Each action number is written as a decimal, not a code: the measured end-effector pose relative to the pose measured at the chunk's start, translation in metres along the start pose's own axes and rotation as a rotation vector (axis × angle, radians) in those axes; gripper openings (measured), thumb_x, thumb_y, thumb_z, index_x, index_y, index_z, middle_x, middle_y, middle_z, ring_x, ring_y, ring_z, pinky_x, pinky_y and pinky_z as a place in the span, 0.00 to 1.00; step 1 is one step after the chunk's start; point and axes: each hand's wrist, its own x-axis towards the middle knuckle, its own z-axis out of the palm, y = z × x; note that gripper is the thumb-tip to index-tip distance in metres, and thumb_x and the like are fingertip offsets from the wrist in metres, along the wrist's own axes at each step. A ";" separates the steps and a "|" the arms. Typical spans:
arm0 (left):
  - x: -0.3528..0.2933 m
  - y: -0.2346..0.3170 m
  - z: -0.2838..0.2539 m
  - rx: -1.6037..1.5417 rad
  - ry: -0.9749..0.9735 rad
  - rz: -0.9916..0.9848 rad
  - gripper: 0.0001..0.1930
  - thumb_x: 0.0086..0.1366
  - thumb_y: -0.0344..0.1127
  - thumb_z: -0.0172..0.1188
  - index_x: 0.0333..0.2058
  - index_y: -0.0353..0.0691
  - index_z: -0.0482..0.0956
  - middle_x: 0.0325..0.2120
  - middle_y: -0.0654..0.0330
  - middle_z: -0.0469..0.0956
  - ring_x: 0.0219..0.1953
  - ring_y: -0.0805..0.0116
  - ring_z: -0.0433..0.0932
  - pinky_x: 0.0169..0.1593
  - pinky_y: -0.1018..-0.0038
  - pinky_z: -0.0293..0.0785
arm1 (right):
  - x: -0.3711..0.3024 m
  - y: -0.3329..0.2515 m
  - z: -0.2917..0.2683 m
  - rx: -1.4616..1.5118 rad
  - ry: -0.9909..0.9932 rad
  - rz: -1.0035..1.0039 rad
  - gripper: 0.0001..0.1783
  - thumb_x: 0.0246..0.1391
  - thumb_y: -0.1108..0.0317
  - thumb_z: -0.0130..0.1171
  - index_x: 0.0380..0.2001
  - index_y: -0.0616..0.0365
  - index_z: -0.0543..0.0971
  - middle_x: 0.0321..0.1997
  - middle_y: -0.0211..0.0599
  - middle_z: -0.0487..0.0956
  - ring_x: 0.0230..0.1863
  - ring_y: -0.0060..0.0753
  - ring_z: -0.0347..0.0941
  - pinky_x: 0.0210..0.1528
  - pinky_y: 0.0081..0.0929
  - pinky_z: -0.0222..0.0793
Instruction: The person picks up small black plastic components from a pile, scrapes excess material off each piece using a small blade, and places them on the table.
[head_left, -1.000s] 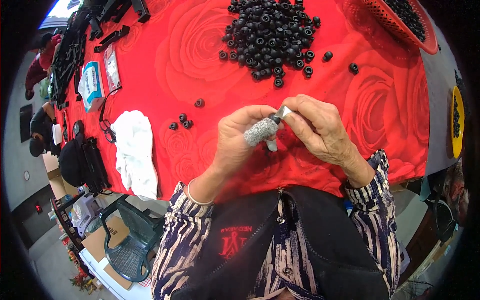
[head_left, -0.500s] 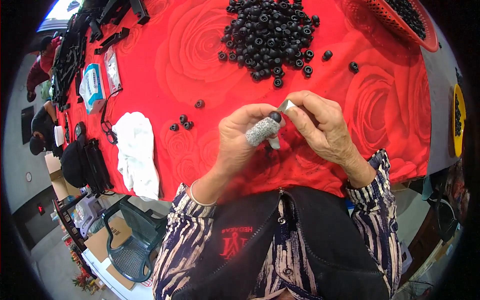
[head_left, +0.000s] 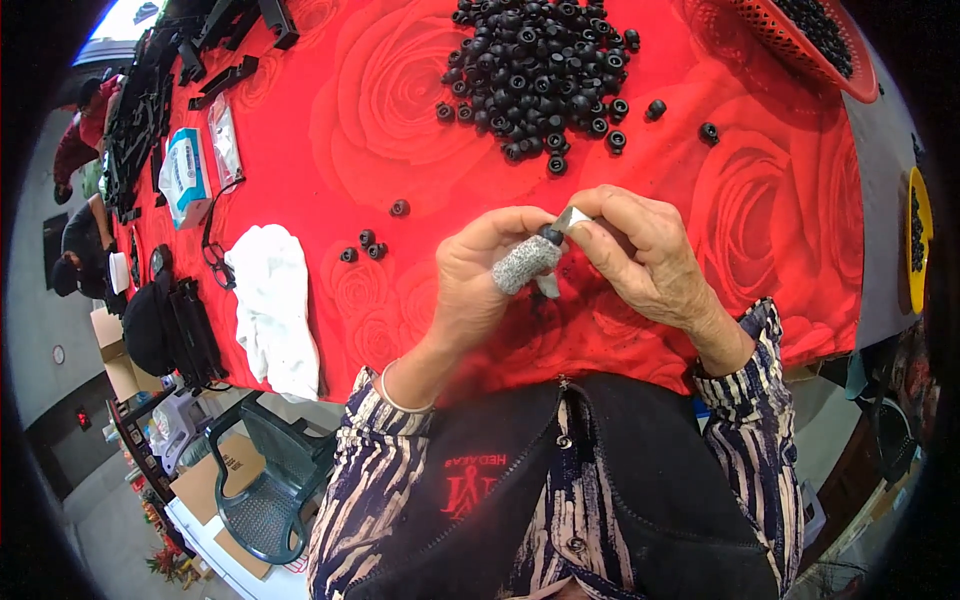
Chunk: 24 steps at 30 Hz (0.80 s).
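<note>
My left hand (head_left: 468, 268) is closed on a small round black part (head_left: 549, 233), pinched between thumb and a finger wearing a speckled grey finger sleeve (head_left: 522, 265). In my right hand (head_left: 648, 258) is a thin metal blade (head_left: 567, 217) with a white wrapped end, held between thumb and forefinger. The blade lies against the top of the black part, and its edge is partly hidden by the fingers. Beyond my hands rises a pile of similar black parts (head_left: 540, 75). A few loose ones (head_left: 367, 238) lie to the left of my left hand.
A red rose-patterned cloth (head_left: 390, 110) covers the table. At the far right stands a red basket (head_left: 858, 80) of small black parts, with a yellow tray (head_left: 918, 290) nearer. To the left are a white cloth (head_left: 272, 310), glasses (head_left: 215, 258), a tissue box (head_left: 185, 180) and long black pieces (head_left: 140, 130).
The blade in my right hand has shifted slightly left and down, over the black part, covering more of it. My left hand has hardly moved.
</note>
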 end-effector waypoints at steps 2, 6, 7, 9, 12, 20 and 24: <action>0.000 0.000 0.000 0.015 -0.003 0.004 0.11 0.57 0.23 0.55 0.41 0.29 0.72 0.30 0.57 0.76 0.25 0.73 0.76 0.27 0.81 0.74 | 0.000 0.001 -0.001 -0.028 -0.006 -0.013 0.05 0.50 0.75 0.52 0.31 0.64 0.73 0.26 0.44 0.74 0.27 0.42 0.74 0.27 0.31 0.67; -0.001 0.000 0.000 0.045 0.012 0.001 0.11 0.57 0.23 0.56 0.41 0.29 0.72 0.30 0.58 0.76 0.25 0.74 0.75 0.27 0.81 0.73 | 0.000 0.001 0.000 -0.079 -0.011 -0.040 0.05 0.49 0.75 0.53 0.31 0.64 0.73 0.26 0.45 0.74 0.27 0.44 0.73 0.27 0.32 0.67; -0.001 0.001 0.001 0.061 0.016 -0.002 0.11 0.57 0.23 0.56 0.41 0.29 0.72 0.30 0.58 0.76 0.25 0.74 0.75 0.28 0.81 0.73 | 0.000 0.000 -0.001 -0.080 -0.010 -0.040 0.05 0.49 0.75 0.53 0.31 0.64 0.73 0.26 0.45 0.74 0.27 0.44 0.73 0.27 0.32 0.67; -0.001 0.001 0.001 0.068 0.013 -0.003 0.11 0.57 0.23 0.56 0.41 0.29 0.72 0.30 0.59 0.76 0.25 0.74 0.75 0.28 0.82 0.73 | 0.000 -0.001 -0.002 -0.125 -0.020 -0.060 0.05 0.49 0.74 0.53 0.30 0.64 0.73 0.25 0.45 0.73 0.27 0.44 0.73 0.27 0.32 0.67; -0.001 0.002 0.000 0.073 0.012 -0.010 0.11 0.58 0.23 0.56 0.41 0.29 0.72 0.29 0.59 0.76 0.25 0.75 0.75 0.28 0.82 0.73 | 0.001 -0.001 -0.002 -0.120 -0.031 -0.048 0.04 0.49 0.74 0.53 0.30 0.63 0.73 0.25 0.44 0.73 0.27 0.44 0.73 0.27 0.32 0.67; -0.003 0.000 0.001 0.090 0.029 -0.012 0.10 0.58 0.22 0.54 0.40 0.29 0.73 0.29 0.59 0.76 0.26 0.75 0.75 0.29 0.82 0.73 | 0.000 0.007 -0.002 -0.094 -0.048 -0.079 0.05 0.50 0.74 0.53 0.31 0.64 0.73 0.23 0.41 0.71 0.23 0.38 0.69 0.25 0.29 0.63; -0.004 0.000 0.000 0.091 0.054 -0.012 0.10 0.58 0.24 0.55 0.39 0.29 0.74 0.28 0.59 0.76 0.26 0.75 0.75 0.29 0.81 0.75 | 0.000 0.010 -0.002 -0.077 -0.061 -0.126 0.06 0.51 0.75 0.52 0.32 0.66 0.73 0.22 0.39 0.70 0.21 0.33 0.68 0.23 0.26 0.61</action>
